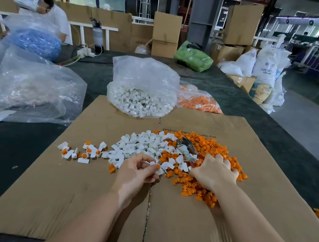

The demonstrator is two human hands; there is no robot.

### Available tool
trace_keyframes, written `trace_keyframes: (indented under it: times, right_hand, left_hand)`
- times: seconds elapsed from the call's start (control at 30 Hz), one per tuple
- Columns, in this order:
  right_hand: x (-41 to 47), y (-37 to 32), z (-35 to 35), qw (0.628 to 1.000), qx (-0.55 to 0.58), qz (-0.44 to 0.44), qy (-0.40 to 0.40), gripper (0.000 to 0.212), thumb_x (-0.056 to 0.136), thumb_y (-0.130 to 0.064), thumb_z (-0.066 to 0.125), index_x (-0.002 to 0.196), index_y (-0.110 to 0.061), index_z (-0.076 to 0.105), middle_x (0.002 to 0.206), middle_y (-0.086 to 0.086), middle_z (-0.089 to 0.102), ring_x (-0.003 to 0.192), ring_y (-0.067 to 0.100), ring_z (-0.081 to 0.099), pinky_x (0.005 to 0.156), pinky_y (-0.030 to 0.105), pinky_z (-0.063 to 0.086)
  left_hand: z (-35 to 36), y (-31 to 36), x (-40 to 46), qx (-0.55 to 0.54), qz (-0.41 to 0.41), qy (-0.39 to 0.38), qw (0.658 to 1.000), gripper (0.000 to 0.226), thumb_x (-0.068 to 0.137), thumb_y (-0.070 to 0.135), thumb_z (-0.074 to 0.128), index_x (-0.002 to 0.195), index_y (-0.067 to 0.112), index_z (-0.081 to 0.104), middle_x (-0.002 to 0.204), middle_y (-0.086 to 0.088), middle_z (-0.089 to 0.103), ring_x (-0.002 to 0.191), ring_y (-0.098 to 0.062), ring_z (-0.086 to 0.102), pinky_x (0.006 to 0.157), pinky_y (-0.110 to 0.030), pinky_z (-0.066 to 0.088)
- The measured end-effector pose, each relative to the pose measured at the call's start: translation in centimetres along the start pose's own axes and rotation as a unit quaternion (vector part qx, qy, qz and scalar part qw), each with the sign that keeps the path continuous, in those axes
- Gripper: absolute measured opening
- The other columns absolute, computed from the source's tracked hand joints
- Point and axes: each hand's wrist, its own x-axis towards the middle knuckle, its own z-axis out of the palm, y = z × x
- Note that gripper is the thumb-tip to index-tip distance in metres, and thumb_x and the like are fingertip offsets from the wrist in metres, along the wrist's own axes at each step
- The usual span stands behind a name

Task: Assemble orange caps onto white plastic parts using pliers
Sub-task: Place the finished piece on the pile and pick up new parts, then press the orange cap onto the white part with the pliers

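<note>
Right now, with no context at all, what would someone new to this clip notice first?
First, the mixed heap of orange caps and white plastic parts on the flattened cardboard, with pliers lying on top. The left hand pinches a white part with an orange cap, while the right hand digs into the orange side. Behind them, an open clear bag of white parts stands on the table.

Behind the table: a green bag, stacked cardboard boxes, white sacks, a seated person.
</note>
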Motion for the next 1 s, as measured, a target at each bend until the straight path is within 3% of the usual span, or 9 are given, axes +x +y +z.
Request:
trace_keyframes:
  times: [0.13, 0.27, 0.43, 0.5, 0.57, 0.63, 0.7, 0.87, 1.0]
  right_hand:
    - [0.2, -0.4, -0.1, 1.000, 0.006, 0.003, 0.000, 0.051, 0.075, -0.050, 0.057, 0.116, -0.019, 0.051, 0.135, 0.010, 0.038, 0.130, 0.032, 0.027, 0.106, 0.056, 0.022]
    - [-0.2, -0.6, -0.6, 0.998, 0.034, 0.003, 0.049, 0.048, 0.079, -0.049, 0.055, 0.111, -0.014, 0.051, 0.127, 0.011, 0.042, 0.121, 0.031, 0.034, 0.099, 0.045, 0.032]
    - [-1.5, -0.3, -2.0, 0.989, 0.112, -0.058, 0.078, 0.040, 0.083, -0.046, 0.055, 0.107, -0.013, 0.055, 0.113, 0.007, 0.049, 0.112, 0.027, 0.042, 0.091, 0.040, 0.040]
    - [-2.4, -0.6, -2.5, 0.974, 0.195, -0.106, 0.043, 0.032, 0.081, -0.037, 0.058, 0.098, -0.010, 0.060, 0.096, 0.003, 0.055, 0.092, 0.021, 0.051, 0.076, 0.035, 0.042]
    - [-3.5, -1.0, -3.0, 0.945, 0.294, -0.137, -0.048, 0.028, 0.079, -0.031, 0.060, 0.084, -0.004, 0.060, 0.073, 0.005, 0.048, 0.064, 0.019, 0.043, 0.061, 0.034, 0.035]
    - [-4.2, -1.1, -3.3, 0.899, 0.387, -0.138, -0.154, 0.027, 0.078, -0.025, 0.058, 0.068, -0.003, 0.048, 0.065, 0.010, 0.036, 0.055, 0.021, 0.031, 0.053, 0.034, 0.028]
    - [-4.3, -1.2, -3.5, 0.864, 0.435, -0.115, -0.224, 0.025, 0.078, -0.021, 0.057, 0.058, -0.010, 0.047, 0.055, 0.007, 0.039, 0.048, 0.020, 0.035, 0.044, 0.025, 0.032]
    - [-3.3, -2.6, -2.9, 0.873, 0.404, -0.031, -0.272, 0.035, 0.080, -0.011, 0.057, 0.047, -0.009, 0.067, 0.060, 0.008, 0.063, 0.057, 0.022, 0.059, 0.052, 0.032, 0.051]
    - [-4.2, -2.3, -3.0, 0.846, 0.433, -0.070, -0.304, 0.015, 0.073, -0.017, 0.059, 0.073, -0.004, 0.067, 0.069, 0.010, 0.068, 0.064, 0.022, 0.065, 0.056, 0.033, 0.052]
  left_hand:
    - [0.0, 0.3, 0.0, 0.006, -0.007, 0.004, 1.000, 0.015, 0.085, 0.000, 0.065, 0.099, 0.004, 0.061, 0.076, -0.019, 0.058, 0.064, -0.017, 0.068, 0.057, -0.020, 0.053]
    - [0.0, 0.7, -0.1, -0.013, -0.024, 0.008, 1.000, 0.015, 0.085, -0.001, 0.064, 0.100, 0.000, 0.060, 0.076, -0.017, 0.063, 0.061, -0.015, 0.067, 0.058, -0.021, 0.055]
    - [-0.1, 1.8, 0.1, -0.071, -0.058, 0.018, 0.996, 0.017, 0.085, 0.002, 0.066, 0.101, 0.003, 0.060, 0.071, -0.010, 0.064, 0.058, -0.014, 0.062, 0.053, -0.022, 0.051]
    - [0.0, 2.4, 0.4, -0.095, -0.063, 0.025, 0.993, 0.016, 0.085, 0.003, 0.066, 0.100, 0.005, 0.060, 0.069, -0.010, 0.064, 0.058, -0.016, 0.062, 0.055, -0.024, 0.052]
    - [0.0, 3.0, 0.8, -0.107, -0.064, 0.036, 0.992, 0.011, 0.086, 0.003, 0.065, 0.096, 0.006, 0.061, 0.069, -0.009, 0.066, 0.060, -0.017, 0.062, 0.059, -0.027, 0.054]
    - [0.0, 3.4, 1.3, -0.112, -0.063, 0.049, 0.990, 0.007, 0.086, 0.003, 0.064, 0.092, 0.007, 0.062, 0.071, -0.008, 0.067, 0.061, -0.015, 0.064, 0.059, -0.026, 0.055]
    - [-0.1, 3.7, 1.6, -0.112, -0.063, 0.057, 0.990, 0.006, 0.086, 0.003, 0.064, 0.091, 0.006, 0.063, 0.068, -0.007, 0.067, 0.061, -0.015, 0.065, 0.058, -0.024, 0.054]
    - [-0.2, 4.3, 2.2, -0.127, -0.073, 0.075, 0.986, 0.007, 0.086, -0.001, 0.063, 0.085, 0.005, 0.060, 0.054, -0.004, 0.065, 0.052, -0.013, 0.063, 0.050, -0.020, 0.053]
    - [-0.2, 4.4, 2.4, -0.115, -0.074, 0.090, 0.986, 0.010, 0.085, -0.004, 0.063, 0.081, 0.005, 0.060, 0.053, -0.004, 0.063, 0.048, -0.012, 0.062, 0.049, -0.020, 0.053]
